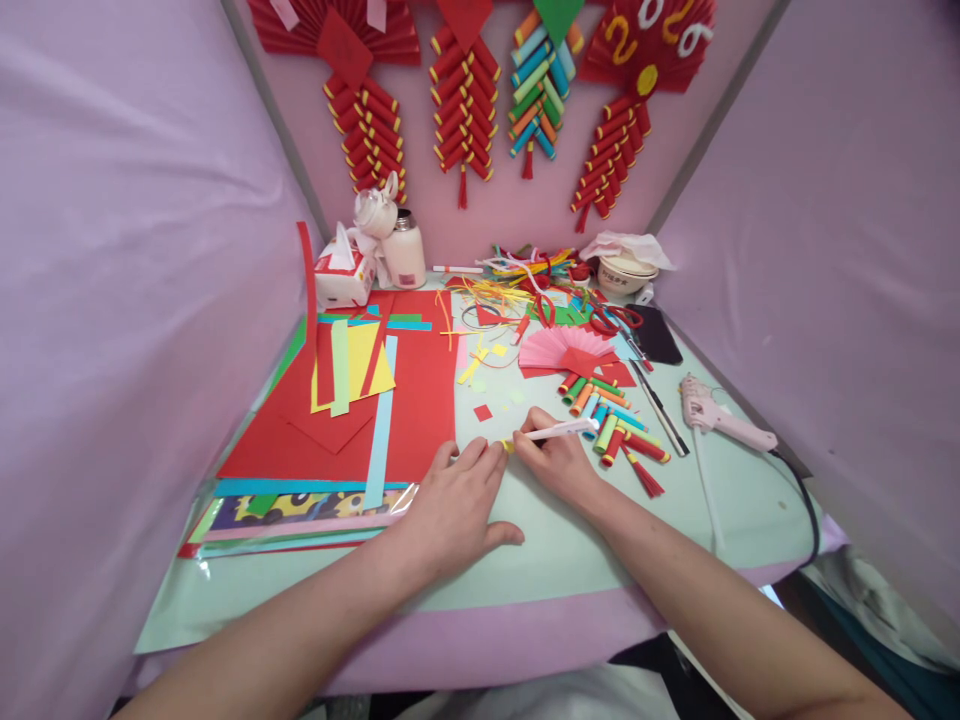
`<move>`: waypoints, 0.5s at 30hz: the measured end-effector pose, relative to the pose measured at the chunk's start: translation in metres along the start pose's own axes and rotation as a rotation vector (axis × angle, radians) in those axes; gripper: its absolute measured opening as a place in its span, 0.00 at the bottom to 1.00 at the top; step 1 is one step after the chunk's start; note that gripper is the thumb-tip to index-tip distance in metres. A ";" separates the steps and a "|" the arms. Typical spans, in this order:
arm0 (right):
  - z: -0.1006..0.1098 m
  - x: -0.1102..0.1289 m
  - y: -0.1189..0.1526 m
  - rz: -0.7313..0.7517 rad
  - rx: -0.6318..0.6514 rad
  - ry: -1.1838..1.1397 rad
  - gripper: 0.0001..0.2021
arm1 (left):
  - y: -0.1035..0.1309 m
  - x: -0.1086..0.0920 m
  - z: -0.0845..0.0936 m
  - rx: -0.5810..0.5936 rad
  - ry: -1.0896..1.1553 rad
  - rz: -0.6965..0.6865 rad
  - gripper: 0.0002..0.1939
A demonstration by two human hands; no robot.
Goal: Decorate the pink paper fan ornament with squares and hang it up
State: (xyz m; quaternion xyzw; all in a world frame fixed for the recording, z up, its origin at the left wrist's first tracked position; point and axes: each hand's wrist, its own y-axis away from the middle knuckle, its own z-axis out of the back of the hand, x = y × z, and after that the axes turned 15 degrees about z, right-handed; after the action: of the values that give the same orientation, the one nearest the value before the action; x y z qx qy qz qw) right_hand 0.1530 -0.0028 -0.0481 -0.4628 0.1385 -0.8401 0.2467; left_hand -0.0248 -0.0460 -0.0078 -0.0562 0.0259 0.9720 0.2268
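My right hand (561,468) is closed around a white pen (562,429), its tip down near a small yellow paper piece (509,446) on the table. My left hand (459,505) lies flat with the thumb spread out. Its fingertips rest at the left edge of that yellow piece, which they partly hide. Just beyond the hands lie a red paper square (482,412) and other small scraps. To the right of the pen is a string of rolled-paper firecrackers (609,425) with a red tassel, below a pink paper fan (566,350).
Red paper sheets (420,400) and coloured strips cover the left side. A glue gun (724,415) with a cable lies at the right, near a black phone (654,334). Scissors (615,320), pipe cleaners (532,265), a white bottle (406,255) and a tissue box (343,278) stand farther back.
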 end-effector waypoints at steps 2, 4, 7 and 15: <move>0.000 0.000 0.000 0.001 -0.001 0.001 0.10 | 0.000 0.000 -0.001 -0.001 0.001 -0.001 0.40; 0.000 0.000 0.000 0.001 -0.002 0.000 0.10 | 0.000 0.000 -0.001 -0.002 0.000 -0.002 0.40; 0.000 0.000 0.000 0.003 -0.003 0.000 0.10 | 0.000 0.000 -0.001 -0.003 -0.002 -0.002 0.39; -0.001 0.000 -0.001 0.002 -0.006 -0.008 0.10 | -0.001 0.000 0.000 0.008 0.002 0.003 0.40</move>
State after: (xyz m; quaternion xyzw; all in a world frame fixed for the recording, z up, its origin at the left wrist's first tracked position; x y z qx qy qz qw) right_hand 0.1522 -0.0022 -0.0479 -0.4669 0.1404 -0.8375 0.2467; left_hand -0.0244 -0.0453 -0.0077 -0.0560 0.0301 0.9721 0.2256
